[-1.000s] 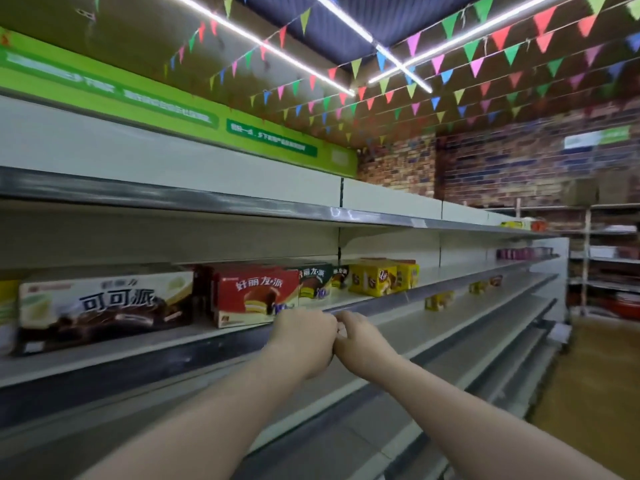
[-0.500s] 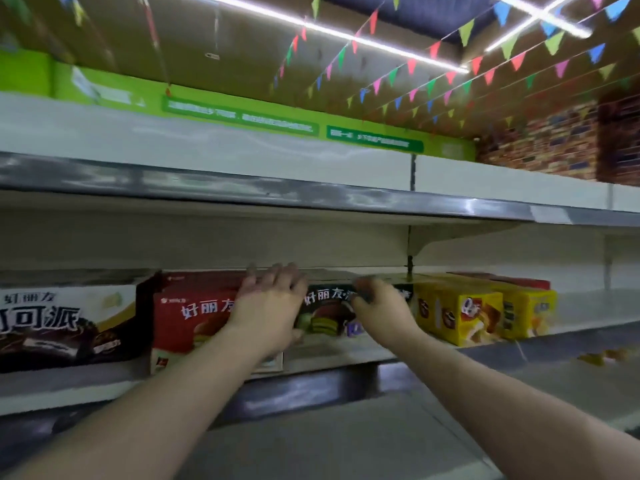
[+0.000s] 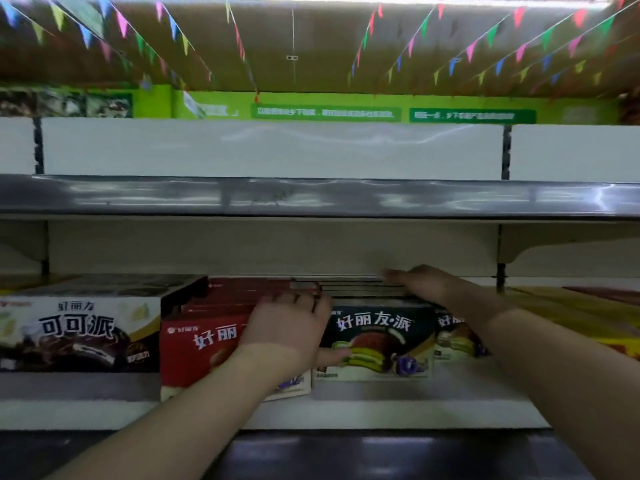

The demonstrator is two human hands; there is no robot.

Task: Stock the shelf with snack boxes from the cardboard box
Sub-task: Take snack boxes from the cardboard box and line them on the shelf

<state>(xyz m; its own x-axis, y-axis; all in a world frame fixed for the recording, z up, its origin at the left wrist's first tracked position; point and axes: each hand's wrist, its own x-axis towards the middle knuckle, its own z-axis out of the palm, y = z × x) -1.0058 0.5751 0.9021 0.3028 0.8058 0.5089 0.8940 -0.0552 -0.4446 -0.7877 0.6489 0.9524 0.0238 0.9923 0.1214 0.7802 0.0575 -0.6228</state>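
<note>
Now that both hands have come up from the shelf edge (image 3: pixel 311 415) onto the boxes, the left hand (image 3: pixel 289 329) lies spread across the red box (image 3: pixel 199 348); the right hand (image 3: pixel 420 282) lies flat atop the dark green box (image 3: pixel 381 341); straightening, seemingly.

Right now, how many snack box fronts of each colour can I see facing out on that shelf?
White and brown box: 1
Red box: 1
Dark green boxes: 2
Yellow box: 1 at least; that end is blurred and partly hidden
Total: 5 at least
</note>
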